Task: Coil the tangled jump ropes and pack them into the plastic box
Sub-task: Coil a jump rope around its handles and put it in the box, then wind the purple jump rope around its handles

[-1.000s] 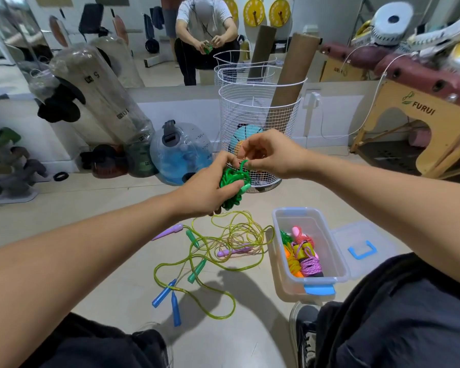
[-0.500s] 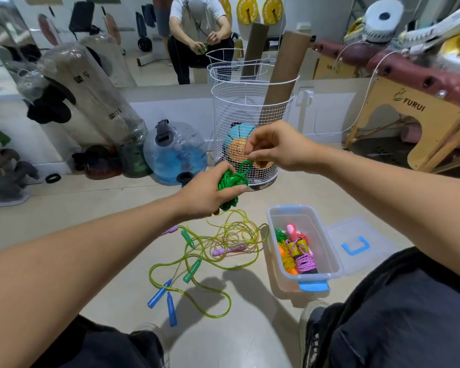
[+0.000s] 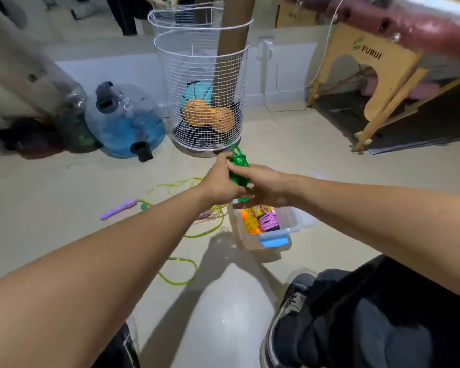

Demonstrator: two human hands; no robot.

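Observation:
A coiled green jump rope (image 3: 238, 166) is held between my left hand (image 3: 221, 181) and my right hand (image 3: 262, 185), just above the far end of the clear plastic box (image 3: 294, 225). Both hands grip the bundle. Inside the box lie coiled ropes in orange, yellow and purple (image 3: 260, 220). A yellow-green rope (image 3: 181, 272) lies tangled on the floor to the left of the box, partly hidden by my left forearm. A purple handle (image 3: 118, 209) lies farther left.
A white wire basket (image 3: 205, 83) with balls and a cardboard tube stands behind the hands. A blue water jug (image 3: 125, 120) lies to its left. A wooden bench leg (image 3: 383, 75) is at the right. My shoe (image 3: 290, 309) is near the box.
My hands have dropped with the green bundle from chest height to just over the box. The view has tilted down and forward, and my left arm now covers more of the floor rope.

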